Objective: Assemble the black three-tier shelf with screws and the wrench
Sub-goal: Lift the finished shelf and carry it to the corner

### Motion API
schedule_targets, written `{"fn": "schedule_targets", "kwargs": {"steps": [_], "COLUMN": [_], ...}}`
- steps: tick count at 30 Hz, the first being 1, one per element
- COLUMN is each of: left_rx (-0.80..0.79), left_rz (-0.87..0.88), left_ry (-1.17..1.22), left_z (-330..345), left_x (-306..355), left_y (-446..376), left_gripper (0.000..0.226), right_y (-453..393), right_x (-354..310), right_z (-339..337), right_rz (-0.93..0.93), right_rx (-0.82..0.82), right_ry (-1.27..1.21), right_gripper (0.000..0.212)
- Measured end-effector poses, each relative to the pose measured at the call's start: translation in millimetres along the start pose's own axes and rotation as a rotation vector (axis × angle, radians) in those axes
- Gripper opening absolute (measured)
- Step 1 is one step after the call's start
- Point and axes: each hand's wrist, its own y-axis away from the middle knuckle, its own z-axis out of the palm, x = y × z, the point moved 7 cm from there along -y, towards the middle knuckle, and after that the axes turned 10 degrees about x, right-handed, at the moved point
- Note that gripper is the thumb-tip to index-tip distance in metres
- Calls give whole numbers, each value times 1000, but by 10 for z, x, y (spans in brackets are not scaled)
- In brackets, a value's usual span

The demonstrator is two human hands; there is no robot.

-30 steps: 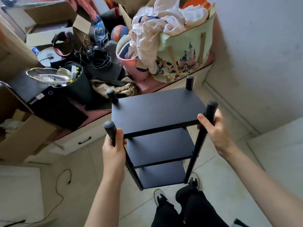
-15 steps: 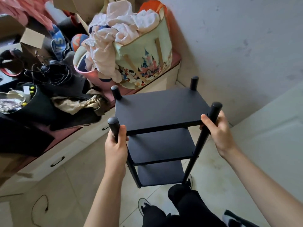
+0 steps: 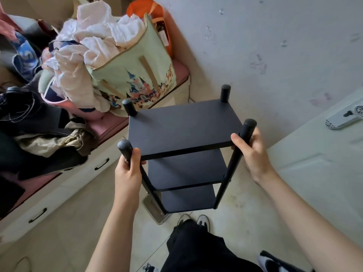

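The black three-tier shelf (image 3: pixel 182 126) is upright in front of me, held off the floor, with three boards between four round posts. My left hand (image 3: pixel 128 173) grips the near left post just under the top board. My right hand (image 3: pixel 252 152) grips the near right post at the top board's corner. No screws or wrench are in view.
A low white drawer bench (image 3: pixel 64 187) with a pink top runs along the left, piled with a pale green castle-print bag of laundry (image 3: pixel 125 71), dark clothes and cables. A grey wall is behind. A white door (image 3: pixel 322 154) with a metal handle stands at right. My feet are below.
The view has swung right toward the wall and door. The shelf has moved right with both hands still gripping the near posts.
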Motion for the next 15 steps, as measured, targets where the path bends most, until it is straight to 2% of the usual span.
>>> {"fn": "schedule_targets", "kwargs": {"steps": [8, 12, 15], "left_rx": [-45, -84, -141], "left_rz": [-24, -53, -67], "left_ry": [18, 6, -19], "left_z": [671, 997, 1244], "left_x": [258, 406, 511], "left_y": [-504, -885, -1168], "left_gripper": [33, 70, 89], "right_y": [-777, -1196, -1503], "right_x": [-97, -134, -166], "right_z": [73, 143, 209], "right_rz": [20, 36, 49], "right_rx": [0, 29, 44], "right_ry": [-29, -20, 0], "right_gripper": [38, 33, 31]}}
